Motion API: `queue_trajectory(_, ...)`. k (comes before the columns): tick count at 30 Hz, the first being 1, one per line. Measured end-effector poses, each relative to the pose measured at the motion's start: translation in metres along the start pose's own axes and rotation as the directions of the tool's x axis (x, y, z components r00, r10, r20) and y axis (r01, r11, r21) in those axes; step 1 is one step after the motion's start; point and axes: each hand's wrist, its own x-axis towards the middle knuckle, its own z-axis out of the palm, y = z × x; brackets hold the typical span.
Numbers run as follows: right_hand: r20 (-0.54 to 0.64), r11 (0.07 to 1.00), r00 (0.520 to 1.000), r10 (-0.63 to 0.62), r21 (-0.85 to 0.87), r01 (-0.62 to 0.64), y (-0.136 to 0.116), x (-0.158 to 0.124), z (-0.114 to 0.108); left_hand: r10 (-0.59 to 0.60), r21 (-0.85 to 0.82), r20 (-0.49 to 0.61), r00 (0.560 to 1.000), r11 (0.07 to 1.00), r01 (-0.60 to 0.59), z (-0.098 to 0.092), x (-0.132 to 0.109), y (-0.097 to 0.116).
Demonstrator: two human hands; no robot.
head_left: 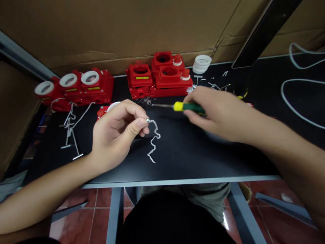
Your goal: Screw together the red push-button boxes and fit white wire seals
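Between thumb and forefinger, my left hand [116, 132] pinches a small shiny metal screw-like piece [147, 120]. From it a wavy white cord [153, 140] hangs over the black tabletop. My right hand [215, 108] is closed around a screwdriver [179, 106] with a yellow and green handle. The thin shaft points left, its tip close above and to the right of my left fingers, apart from the metal piece. Partly hidden behind my left hand is a red housing with a white ring [113, 105].
Red housings with white rings [90, 86] stand at the left, with cords and metal T-shaped rods [74, 144] in front. More red housings [172, 81] sit at the back, beside stacked white rings [201, 64]. Small loose parts [215, 86] and a white cable [291, 101] lie right.
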Motion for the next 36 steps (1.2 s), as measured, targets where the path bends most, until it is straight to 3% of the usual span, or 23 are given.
queue_trajectory(3,-0.22,0.995,0.973,-0.072,0.054,0.086,0.019,0.003,-0.023,0.072,-0.028,-0.084,0.994,0.997,-0.075,0.001,0.0,-0.003)
queue_trajectory(5,-0.294,0.989,0.95,-0.108,0.066,0.133,0.023,0.004,-0.033,0.117,-0.033,-0.162,0.98,0.992,-0.124,0.001,-0.001,-0.005)
queue_trajectory(8,-0.335,0.961,0.91,-0.243,0.045,0.273,0.017,0.003,-0.036,0.103,-0.011,-0.147,0.984,0.994,-0.106,0.001,-0.002,-0.006)
queue_trajectory(14,-0.328,0.947,0.914,-0.24,0.127,0.295,-0.01,0.0,-0.022,0.135,0.014,-0.044,0.99,0.991,-0.135,-0.001,-0.002,-0.002)
queue_trajectory(19,-0.173,0.965,0.961,-0.214,0.118,0.236,-0.018,0.001,-0.027,0.195,0.043,0.04,0.98,0.979,-0.197,-0.003,0.0,-0.003)
queue_trajectory(24,-0.183,0.96,0.954,-0.236,0.107,0.258,-0.016,0.003,-0.026,0.169,0.053,0.061,0.984,0.984,-0.172,-0.004,0.0,-0.004)
queue_trajectory(30,-0.148,0.975,0.974,-0.169,0.122,0.188,-0.012,0.002,-0.026,0.126,0.057,0.063,0.99,0.99,-0.13,-0.004,-0.001,-0.002)
queue_trajectory(36,-0.168,0.963,0.963,-0.211,0.131,0.234,-0.01,0.002,-0.027,0.157,0.027,0.059,0.986,0.987,-0.159,-0.003,0.0,-0.005)
